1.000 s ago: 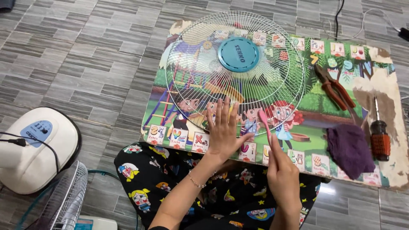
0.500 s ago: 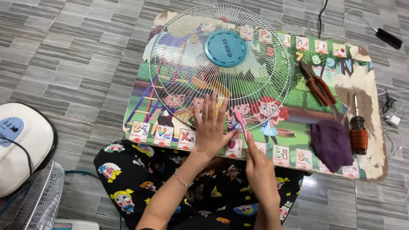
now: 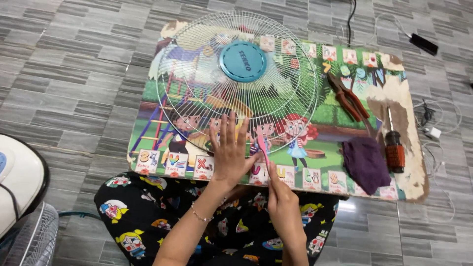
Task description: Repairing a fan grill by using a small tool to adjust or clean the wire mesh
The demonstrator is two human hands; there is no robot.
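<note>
Fan grille (image 3: 236,83), white wire with a teal round hub, lies flat on a low tabletop (image 3: 162,74) covered in a cartoon print, over its left-centre part. Left hand (image 3: 229,150) is spread flat, fingers wide, pressing on the grille's near rim. Right hand (image 3: 282,199) is closed on a thin pink tool (image 3: 264,148), tip at the grille's rim just beside the left thumb; could be a small brush or a pick, too slim to tell. Outward on the tabletop, right of the grille: red-handled pliers (image 3: 349,97), a purple cloth (image 3: 365,163), and a screwdriver (image 3: 393,145) just beside the cloth. All well apart from the hands, nothing between them and the grille. On the tiled floor at left, a white fan body (image 3: 19,180) and another wire guard (image 3: 29,241); white cables and a plug (image 3: 433,132) at right.
</note>
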